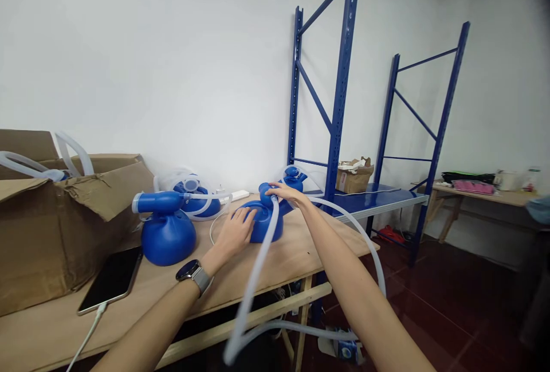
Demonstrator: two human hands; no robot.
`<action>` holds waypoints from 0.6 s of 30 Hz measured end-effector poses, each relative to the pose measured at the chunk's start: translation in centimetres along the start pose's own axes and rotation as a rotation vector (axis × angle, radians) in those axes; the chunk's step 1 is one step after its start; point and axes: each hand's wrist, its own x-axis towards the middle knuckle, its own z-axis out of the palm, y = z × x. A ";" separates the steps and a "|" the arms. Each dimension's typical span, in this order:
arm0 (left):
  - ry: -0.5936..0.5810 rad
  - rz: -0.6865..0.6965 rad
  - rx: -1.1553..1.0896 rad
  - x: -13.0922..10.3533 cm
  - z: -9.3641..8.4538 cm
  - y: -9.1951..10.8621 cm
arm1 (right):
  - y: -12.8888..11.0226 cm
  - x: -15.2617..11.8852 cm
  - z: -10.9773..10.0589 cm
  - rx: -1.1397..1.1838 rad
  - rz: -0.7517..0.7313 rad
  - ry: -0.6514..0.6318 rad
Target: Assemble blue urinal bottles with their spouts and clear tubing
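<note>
A blue plastic bottle [275,227] with a round cap and a long clear hose [260,269] stands near the middle of the wooden table. My left hand [237,230], with a watch on the wrist, rests on the left of its body, fingers spread over the handle. At the cap, my right hand [287,193] has its fingers bent round the hose joint. The hose hangs over the table's front edge and loops up on the right. Another blue bottle [168,237] stands to the left of my left hand.
An open cardboard box [38,246] with hoses fills the table's left end, beside a black phone [112,277] on a cable. More blue bottles [206,204] stand by the wall. Blue rack posts [341,85] and a blue shelf [365,200] are on the right.
</note>
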 end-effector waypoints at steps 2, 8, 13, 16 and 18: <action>0.050 -0.130 -0.077 0.1 0.0 -0.4 | 0.4 -0.7 -0.5 0.057 0.007 -0.036; 0.083 -0.377 -0.349 1.3 -1.0 -2.5 | -0.7 -1.9 -2.7 0.135 -0.057 -0.345; 0.093 -0.330 -0.481 2.6 -0.7 -1.3 | -4.3 -1.1 -1.8 -0.266 -0.044 -0.297; 0.159 -0.414 -0.487 3.1 0.5 -0.1 | -6.2 -0.2 -0.5 -0.500 -0.068 -0.242; 0.194 -0.486 -0.502 3.5 1.4 0.3 | -6.9 0.3 0.3 -0.605 -0.110 -0.223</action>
